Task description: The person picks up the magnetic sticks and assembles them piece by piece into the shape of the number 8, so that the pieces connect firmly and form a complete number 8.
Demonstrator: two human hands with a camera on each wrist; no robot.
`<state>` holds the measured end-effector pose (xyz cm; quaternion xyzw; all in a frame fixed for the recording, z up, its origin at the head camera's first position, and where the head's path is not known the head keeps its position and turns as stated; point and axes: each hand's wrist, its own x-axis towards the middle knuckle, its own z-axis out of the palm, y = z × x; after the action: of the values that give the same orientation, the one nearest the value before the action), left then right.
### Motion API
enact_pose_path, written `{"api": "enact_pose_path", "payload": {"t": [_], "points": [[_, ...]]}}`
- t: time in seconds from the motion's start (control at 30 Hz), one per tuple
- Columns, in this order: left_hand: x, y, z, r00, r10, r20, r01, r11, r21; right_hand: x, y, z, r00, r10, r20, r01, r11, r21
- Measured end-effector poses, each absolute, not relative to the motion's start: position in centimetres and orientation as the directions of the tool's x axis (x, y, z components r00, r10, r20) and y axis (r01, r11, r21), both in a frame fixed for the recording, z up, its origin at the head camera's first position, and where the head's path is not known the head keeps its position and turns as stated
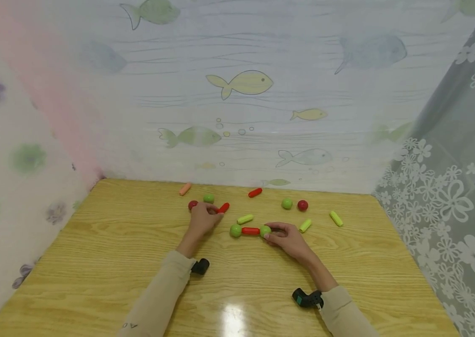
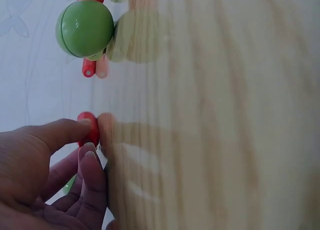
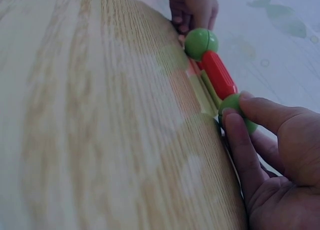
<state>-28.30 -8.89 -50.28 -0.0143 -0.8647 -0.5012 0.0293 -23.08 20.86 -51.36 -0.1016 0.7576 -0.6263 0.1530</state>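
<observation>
My left hand [image 1: 202, 220] pinches a red rod [image 1: 223, 208] between thumb and fingertips; in the left wrist view the end of that rod [image 2: 88, 130] faces the camera. To its right lies a dumbbell shape: a red ribbed rod [image 1: 250, 230] joins a left green ball [image 1: 235, 230] to a right green ball [image 1: 265, 231]. The thumb and fingers of my right hand [image 1: 292, 240] grip the right ball. A yellow-green rod [image 1: 245, 219] lies just behind the dumbbell shape. Partly hidden by the left hand is a dark red ball [image 1: 193, 204].
Behind the left hand sit a green ball [image 1: 209, 198] and an orange rod [image 1: 185, 189]. Another red rod [image 1: 255, 192] lies at the back. Farther right are a green ball [image 1: 286, 203], a dark red ball [image 1: 302, 205] and two yellow-green rods [image 1: 336, 218]. Printed curtains border the wooden table [image 1: 237, 276].
</observation>
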Motion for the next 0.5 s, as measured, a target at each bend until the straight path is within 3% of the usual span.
{"api": "enact_pose_path", "payload": {"t": [0.27, 0.5], "points": [[-27.2, -9.1, -49.6, -0.999, 0.033, 0.019, 0.033, 0.508, 0.861, -23.0, 20.7, -51.1, -0.934, -0.341, -0.110, 0.043, 0.197, -0.979], [-26.3, -9.7, -49.3, -0.998, 0.039, -0.056, -0.034, 0.422, 0.906, -23.0, 20.8, -51.1, -0.933, -0.345, -0.105, 0.036, 0.200, -0.979]]}}
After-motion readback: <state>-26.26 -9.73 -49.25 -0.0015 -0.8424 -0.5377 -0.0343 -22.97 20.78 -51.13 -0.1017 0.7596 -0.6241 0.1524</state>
